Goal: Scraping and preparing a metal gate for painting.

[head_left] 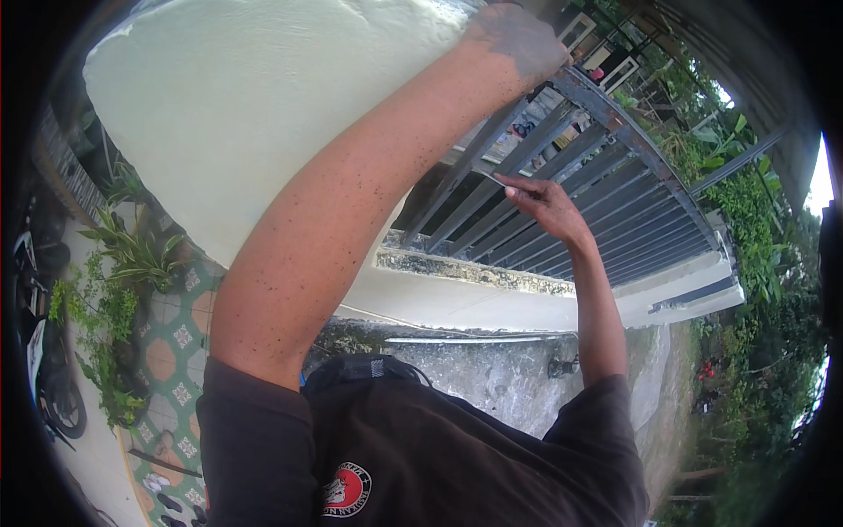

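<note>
My left arm stretches up across a white-painted pillar [219, 105]. At the top of the picture my left hand [516, 42], smeared with grey, is beside the upper end of a grey metal railing [606, 110]. Its fingers are largely hidden, so I cannot tell whether they grip anything. Lower down, my right hand [549, 209] is in front of the slanted grey bars, index finger stretched along a thin, pale-tipped tool [493, 178]. The tool's tip lies at one of the bars; its kind is too small to make out.
Below the railing runs a white ledge [457, 294] with worn, stained paint. Potted plants [132, 246] stand on a patterned tile floor [183, 338] at left, near a parked motorcycle [53, 378]. Dense greenery [755, 211] grows at right under a roof edge.
</note>
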The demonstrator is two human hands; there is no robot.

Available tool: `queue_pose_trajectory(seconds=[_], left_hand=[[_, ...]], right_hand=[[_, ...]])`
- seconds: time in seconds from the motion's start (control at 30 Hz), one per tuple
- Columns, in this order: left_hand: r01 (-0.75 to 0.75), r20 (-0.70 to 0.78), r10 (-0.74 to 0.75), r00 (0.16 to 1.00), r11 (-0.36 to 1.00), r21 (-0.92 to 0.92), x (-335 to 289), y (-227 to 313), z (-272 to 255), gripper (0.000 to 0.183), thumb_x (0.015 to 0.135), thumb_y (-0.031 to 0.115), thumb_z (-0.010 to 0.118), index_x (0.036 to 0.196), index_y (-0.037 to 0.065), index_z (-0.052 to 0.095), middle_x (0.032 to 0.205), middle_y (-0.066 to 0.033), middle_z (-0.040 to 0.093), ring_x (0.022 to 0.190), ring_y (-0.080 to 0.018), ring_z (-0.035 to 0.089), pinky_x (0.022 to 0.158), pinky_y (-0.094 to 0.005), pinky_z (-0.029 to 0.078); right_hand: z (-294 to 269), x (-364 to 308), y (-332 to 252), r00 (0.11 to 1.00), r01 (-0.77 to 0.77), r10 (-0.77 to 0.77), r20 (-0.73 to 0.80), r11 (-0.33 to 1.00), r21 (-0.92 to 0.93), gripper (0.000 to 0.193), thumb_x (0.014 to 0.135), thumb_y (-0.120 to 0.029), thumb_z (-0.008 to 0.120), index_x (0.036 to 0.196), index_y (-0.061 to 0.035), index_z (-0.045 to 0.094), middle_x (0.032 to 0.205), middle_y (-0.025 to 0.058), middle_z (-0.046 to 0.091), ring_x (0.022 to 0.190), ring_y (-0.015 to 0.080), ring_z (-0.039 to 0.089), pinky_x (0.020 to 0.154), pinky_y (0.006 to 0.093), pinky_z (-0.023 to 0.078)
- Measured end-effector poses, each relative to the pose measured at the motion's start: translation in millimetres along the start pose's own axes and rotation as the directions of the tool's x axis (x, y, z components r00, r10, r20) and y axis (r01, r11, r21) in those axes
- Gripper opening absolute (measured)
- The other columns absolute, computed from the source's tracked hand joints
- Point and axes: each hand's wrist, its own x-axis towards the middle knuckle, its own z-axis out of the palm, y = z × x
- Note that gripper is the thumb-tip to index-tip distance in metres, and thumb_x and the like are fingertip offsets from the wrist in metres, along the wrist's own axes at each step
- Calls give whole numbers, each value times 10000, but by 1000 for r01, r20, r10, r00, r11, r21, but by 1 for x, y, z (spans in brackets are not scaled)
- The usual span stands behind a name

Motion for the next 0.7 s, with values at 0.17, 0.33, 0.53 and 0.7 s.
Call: queue_pose_trajectory(seconds=[0.17, 0.33, 0.53, 0.7], left_hand=[[4, -20, -4, 1000, 1000, 13, 0, -2, 2, 338, 1002, 395, 536, 1169, 217, 770, 1130, -118, 749, 1080, -321, 713, 927, -405, 565], [-141, 33, 137, 990, 959, 245, 2, -3, 5, 320, 939, 289, 639, 1242, 248, 734, 1093, -95, 754, 1021, -289, 733, 859, -398, 588], [-62, -5, 63, 998, 992, 108, 6, -1, 16, 427, 1050, 362, 434, 1123, 119, 778, 1094, -80, 762, 1041, -265, 725, 928, -371, 538], [-82, 55, 75, 996, 985, 151, -1, 2, 6, 379, 1054, 318, 445, 1122, 156, 781, 1112, -63, 762, 1032, -263, 730, 892, -374, 553]], right_hand=[[-1, 3, -1, 1000, -1, 1, 32, 1000, 7, 405, 1005, -433, 631, 1347, -223, 687, 1279, 94, 713, 1160, 232, 667, 998, 407, 524], [-2, 2, -2, 1000, 15, -15, 1, 999, -45, 416, 1002, -450, 627, 1348, -228, 687, 1276, 100, 714, 1175, 241, 661, 996, 415, 521], [-3, -1, -7, 996, -78, 79, 31, 997, -30, 416, 1002, -449, 631, 1350, -229, 687, 1227, 93, 730, 1045, 203, 672, 939, 394, 537], [-4, -4, -12, 1000, -27, 27, 5, 999, -40, 412, 1004, -449, 629, 1350, -232, 687, 1193, 93, 738, 974, 195, 670, 907, 386, 545]])
